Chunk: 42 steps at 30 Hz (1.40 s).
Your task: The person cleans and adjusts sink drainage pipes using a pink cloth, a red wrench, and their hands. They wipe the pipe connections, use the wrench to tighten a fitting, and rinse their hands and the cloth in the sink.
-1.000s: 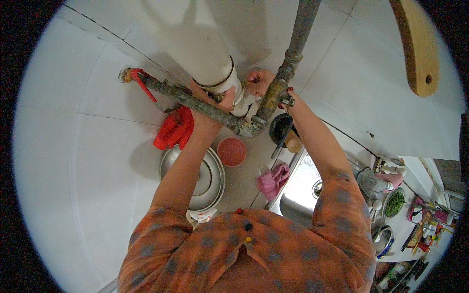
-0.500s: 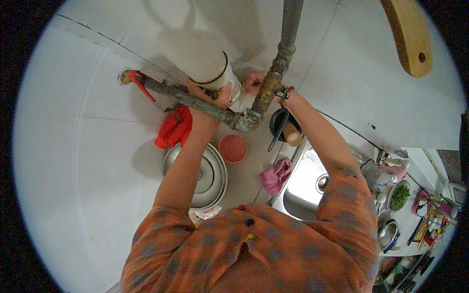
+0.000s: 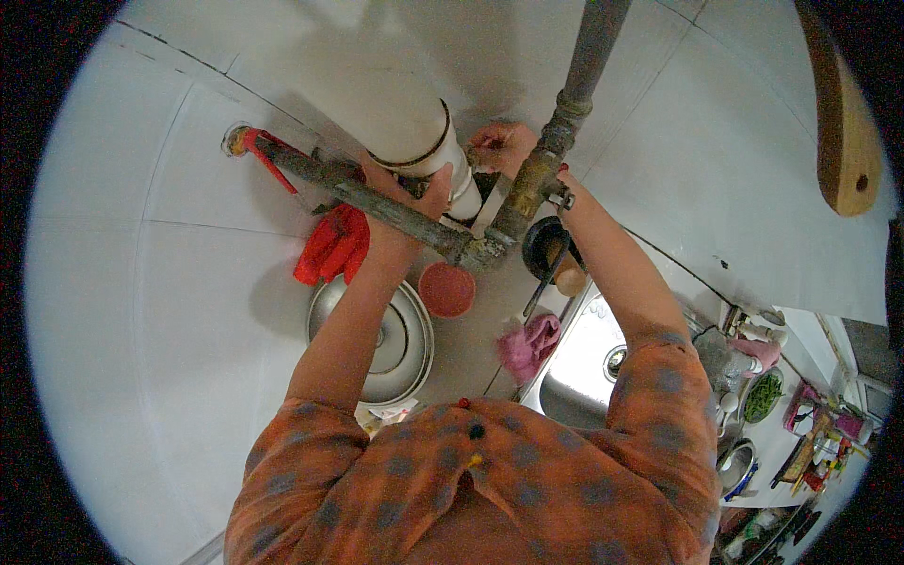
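The thick white cylindrical pipe (image 3: pixel 400 118) is just beyond the elbow (image 3: pixel 482 250) of the dark, rusty metal pipe (image 3: pixel 339 187); its long axis is slanting, and its narrower end points toward the elbow. The left hand (image 3: pixel 435 198) is wrapped around this end. The right hand (image 3: pixel 510 146), beyond the elbow, has curled fingers; I cannot tell if they grip something. The pale tiled surface (image 3: pixel 198 311) meets a pale wall (image 3: pixel 650 141) behind the elbow. Left of the elbow lies 1 bright red cloth (image 3: pixel 331 245); nearer to the person, 1 round silver lid (image 3: pixel 411 339) and 1 round pinkish-red tub (image 3: pixel 447 290). Right of it are 1 round black vessel (image 3: pixel 535 247), 1 pink cloth (image 3: pixel 529 347) and 1 steel sink (image 3: pixel 573 372). The metal pipe crosses before the left hand, partly hiding it.
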Each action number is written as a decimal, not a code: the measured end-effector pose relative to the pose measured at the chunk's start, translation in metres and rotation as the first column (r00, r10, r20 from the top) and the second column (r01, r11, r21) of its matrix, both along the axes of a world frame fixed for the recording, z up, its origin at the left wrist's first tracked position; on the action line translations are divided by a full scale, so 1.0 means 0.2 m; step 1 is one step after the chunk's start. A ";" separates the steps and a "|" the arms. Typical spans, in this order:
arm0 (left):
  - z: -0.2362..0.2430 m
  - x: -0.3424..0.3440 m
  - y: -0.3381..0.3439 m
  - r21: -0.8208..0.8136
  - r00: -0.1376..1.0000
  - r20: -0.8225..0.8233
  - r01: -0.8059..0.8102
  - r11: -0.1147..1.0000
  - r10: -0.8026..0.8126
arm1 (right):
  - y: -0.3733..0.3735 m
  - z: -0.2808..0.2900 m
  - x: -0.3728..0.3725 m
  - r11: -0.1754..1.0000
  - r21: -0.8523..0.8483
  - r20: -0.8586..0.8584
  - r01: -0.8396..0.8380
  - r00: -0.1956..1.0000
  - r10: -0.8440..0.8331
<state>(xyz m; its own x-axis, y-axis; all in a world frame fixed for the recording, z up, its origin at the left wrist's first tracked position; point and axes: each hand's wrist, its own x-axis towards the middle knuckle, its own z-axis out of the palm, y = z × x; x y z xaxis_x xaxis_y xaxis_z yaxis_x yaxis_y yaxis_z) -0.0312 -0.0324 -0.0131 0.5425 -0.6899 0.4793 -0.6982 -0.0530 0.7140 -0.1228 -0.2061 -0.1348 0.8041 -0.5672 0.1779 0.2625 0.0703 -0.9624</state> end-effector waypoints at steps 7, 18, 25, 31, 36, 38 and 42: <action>-0.03 0.04 -0.05 -0.109 0.991 -0.064 0.111 0.988 -0.118 | -0.10 0.20 0.22 0.832 -0.533 -0.212 -0.155 0.976 0.046; -0.05 0.04 -0.02 -0.107 0.998 -0.026 0.053 0.993 -0.056 | -0.01 0.21 -0.05 0.914 -0.386 -0.382 -0.124 0.923 -0.037; 0.03 -0.01 -0.04 -0.083 0.997 0.064 0.055 0.995 -0.049 | -0.04 0.24 0.17 0.756 -0.654 -0.249 -0.001 0.945 -0.214; 0.06 -0.01 -0.01 -0.047 0.999 0.048 0.005 0.999 -0.003 | 0.04 0.22 0.06 0.914 -0.406 -0.342 0.014 0.925 -0.166; -0.03 0.04 0.00 -0.052 0.999 -0.019 0.041 0.998 -0.042 | 0.15 0.21 -0.12 0.959 -0.283 -0.392 0.031 0.908 -0.145; -0.04 0.04 -0.02 -0.055 0.998 -0.011 0.053 0.997 -0.054 | 0.15 0.22 -0.11 0.937 -0.342 -0.364 0.068 0.910 -0.199; -0.01 0.01 -0.04 -0.095 0.997 0.066 0.056 0.994 -0.050 | 0.05 0.24 0.05 0.868 -0.491 -0.255 0.066 0.943 -0.216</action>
